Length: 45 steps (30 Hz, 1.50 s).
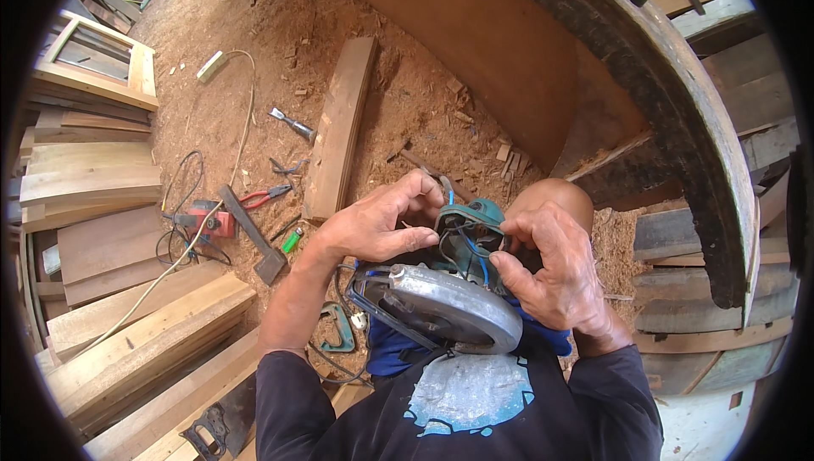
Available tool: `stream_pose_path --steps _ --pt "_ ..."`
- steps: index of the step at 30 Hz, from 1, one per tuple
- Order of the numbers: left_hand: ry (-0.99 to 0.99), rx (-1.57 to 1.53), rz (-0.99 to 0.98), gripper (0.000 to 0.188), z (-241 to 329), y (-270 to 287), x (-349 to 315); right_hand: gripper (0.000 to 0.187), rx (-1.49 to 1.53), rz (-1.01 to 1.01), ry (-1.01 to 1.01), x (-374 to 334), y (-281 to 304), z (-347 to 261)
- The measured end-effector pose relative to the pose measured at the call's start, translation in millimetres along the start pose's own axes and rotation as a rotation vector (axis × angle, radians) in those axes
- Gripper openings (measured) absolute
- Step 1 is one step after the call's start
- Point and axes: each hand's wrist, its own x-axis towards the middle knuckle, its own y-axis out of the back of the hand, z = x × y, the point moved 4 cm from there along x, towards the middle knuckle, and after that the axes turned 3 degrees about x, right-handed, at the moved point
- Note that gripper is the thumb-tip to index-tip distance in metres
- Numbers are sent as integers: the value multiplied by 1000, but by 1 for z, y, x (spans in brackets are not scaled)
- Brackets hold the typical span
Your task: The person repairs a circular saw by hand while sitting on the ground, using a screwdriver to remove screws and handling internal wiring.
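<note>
A circular saw with a round grey metal guard rests in my lap. Its teal housing is opened, and blue and black wires show inside. My left hand is beside the housing's left side, fingers curved and thumb apart from them; it is open, with nothing visible in its grip. My right hand is closed at the housing's right edge, index finger and thumb on either side of the rim, close to a thin wire. A separate teal handle piece lies to the left of my lap.
A hammer, red-handled pliers, a green screwdriver, a red power tool and a chisel lie on the sawdust. Planks lie ahead, stacked boards and a handsaw left. A large curved wooden piece arches right.
</note>
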Motion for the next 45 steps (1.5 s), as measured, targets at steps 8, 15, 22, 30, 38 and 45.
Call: stream_pose_path --steps 8,15,22,30,38,45 --pt "9 180 17 45 22 -2 4 36 -53 -44 55 5 1 -1" --pt "-42 435 93 32 33 -2 4 34 -26 -31 28 6 -1 -2" --pt "-3 270 132 31 35 -5 5 39 75 31 6 7 -1 7" --pt "-27 189 232 25 16 -9 -9 43 150 115 -60 1 11 14" --pt "68 185 333 23 32 -14 -43 56 442 -149 -126 -39 -2 52" --pt "59 94 414 29 29 -10 -52 44 536 -28 41 -35 -19 48"
